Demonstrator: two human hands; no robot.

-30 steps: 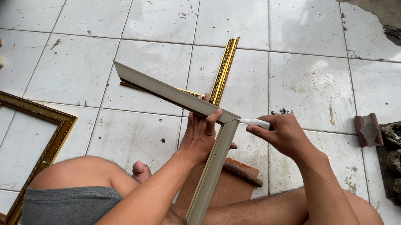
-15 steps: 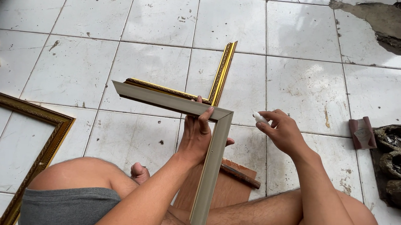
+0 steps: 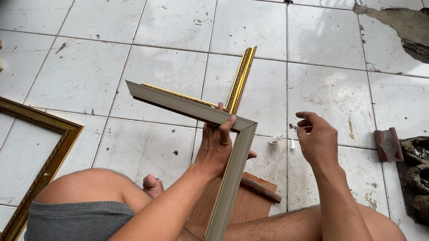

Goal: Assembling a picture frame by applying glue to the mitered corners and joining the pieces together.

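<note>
From the head view, my left hand (image 3: 219, 148) grips the grey L-shaped frame corner (image 3: 233, 136) at its joint, holding it up over my lap with its gold face turned away. My right hand (image 3: 316, 137) pinches a small nail (image 3: 293, 126) just right of the corner. A finished gold frame (image 3: 28, 168) lies far left on the tiled floor (image 3: 176, 19).

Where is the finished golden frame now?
The golden frame lies flat on the tiled floor at the lower left of the head view, beside the person's left knee.
</note>
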